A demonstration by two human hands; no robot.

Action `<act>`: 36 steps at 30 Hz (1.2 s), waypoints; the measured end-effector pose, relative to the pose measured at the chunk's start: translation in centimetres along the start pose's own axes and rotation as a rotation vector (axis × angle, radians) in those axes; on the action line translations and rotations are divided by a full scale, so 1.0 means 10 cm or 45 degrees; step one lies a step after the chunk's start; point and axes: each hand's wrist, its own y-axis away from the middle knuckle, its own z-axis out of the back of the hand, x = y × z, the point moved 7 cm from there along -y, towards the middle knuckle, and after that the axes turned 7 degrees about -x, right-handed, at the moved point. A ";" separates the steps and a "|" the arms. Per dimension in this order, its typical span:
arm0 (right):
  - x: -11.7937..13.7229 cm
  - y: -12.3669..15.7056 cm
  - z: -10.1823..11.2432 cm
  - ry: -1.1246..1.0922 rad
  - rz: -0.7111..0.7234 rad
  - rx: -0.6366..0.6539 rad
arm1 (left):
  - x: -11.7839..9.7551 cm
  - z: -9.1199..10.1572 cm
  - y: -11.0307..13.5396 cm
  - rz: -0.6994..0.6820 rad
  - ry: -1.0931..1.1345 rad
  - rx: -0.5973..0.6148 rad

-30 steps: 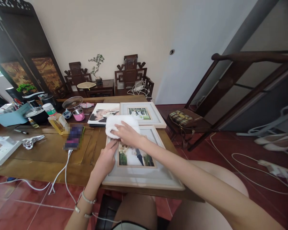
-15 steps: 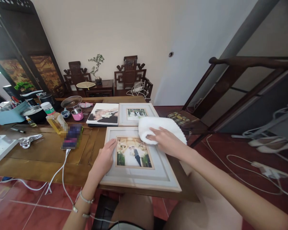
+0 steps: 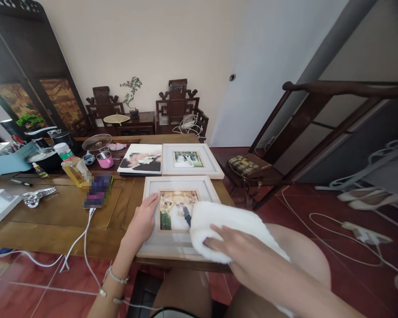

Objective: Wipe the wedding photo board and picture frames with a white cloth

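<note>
The brown wooden table [image 3: 59,229] carries, by its near right corner, a pale-framed picture [image 3: 177,243] with a flat, glossy front; a second framed picture [image 3: 189,159] lies behind, towards the far right corner. Thick, fluffy white cloth [image 3: 235,216] hides the nearer one's right near corner; its left side is uncovered, though how much is wiped cannot be told. The hands are apart: right hand [image 3: 242,247] clutching the cloth, left hand [image 3: 145,221] over the frame's left edge, its grip unclear.
</note>
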 end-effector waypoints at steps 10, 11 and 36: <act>-0.63 -0.91 -0.08 0.190 -0.022 -0.324 | 0.02 -0.01 0.01 0.021 -0.027 0.070; -0.63 -0.93 -0.09 0.183 -0.014 -0.337 | 0.01 -0.01 0.00 0.024 -0.024 0.072; -0.84 -0.95 -0.06 0.224 0.177 -0.426 | 0.01 0.01 -0.03 0.028 -0.023 0.059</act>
